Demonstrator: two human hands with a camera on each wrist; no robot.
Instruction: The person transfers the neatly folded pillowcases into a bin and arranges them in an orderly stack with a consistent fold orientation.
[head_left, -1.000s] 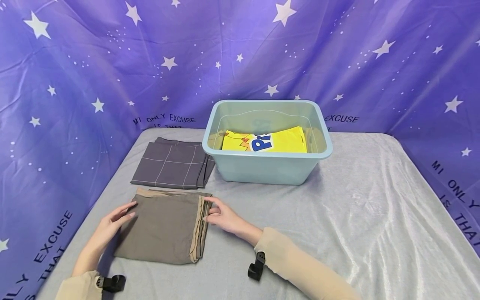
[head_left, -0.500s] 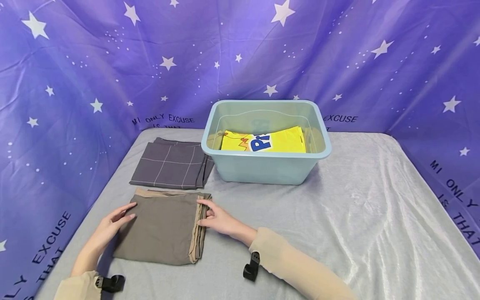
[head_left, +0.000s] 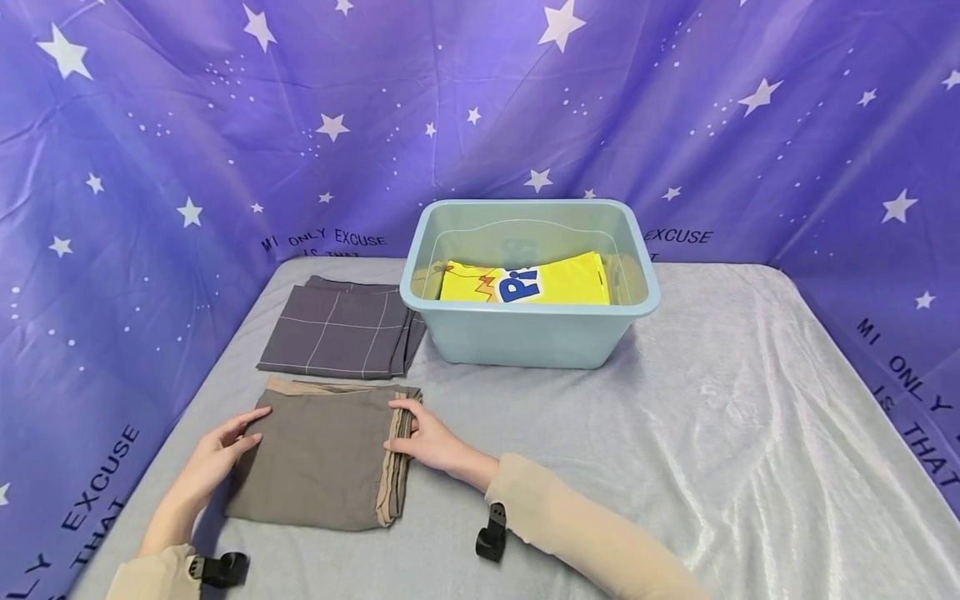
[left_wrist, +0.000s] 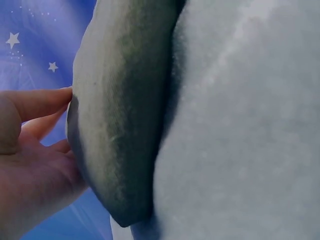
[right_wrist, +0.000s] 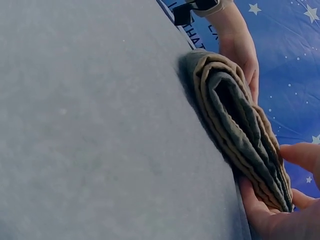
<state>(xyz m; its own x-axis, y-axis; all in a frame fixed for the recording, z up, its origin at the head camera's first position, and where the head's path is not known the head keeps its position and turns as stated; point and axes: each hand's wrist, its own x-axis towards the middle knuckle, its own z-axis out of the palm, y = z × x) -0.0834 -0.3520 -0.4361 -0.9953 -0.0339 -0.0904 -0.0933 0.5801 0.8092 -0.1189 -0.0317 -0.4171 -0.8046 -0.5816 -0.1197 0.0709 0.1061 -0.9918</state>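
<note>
head view: a folded brown cloth (head_left: 315,462) lies on the grey covered surface (head_left: 720,433), nearest the person, with tan-edged layers stacked along its right side. the left hand (head_left: 202,475) rests its extended fingers on the cloth's left edge. the right hand (head_left: 431,437) grasps the right edge. behind the cloth lies a folded dark grey cloth (head_left: 330,329) with thin white lines, just left of a pale blue bin (head_left: 525,337); contact between the two cannot be told. a yellow printed cloth (head_left: 570,283) lies inside the bin. a purple curtain (head_left: 450,75) with white stars hangs behind.

left wrist view: fingertips of the left hand touch the rounded edge of the brown cloth; they are not clenched.

right wrist view: the folded layers show end-on as a looped roll. the right hand pinches them, digits on both faces. the left hand lies against the far end.
</note>
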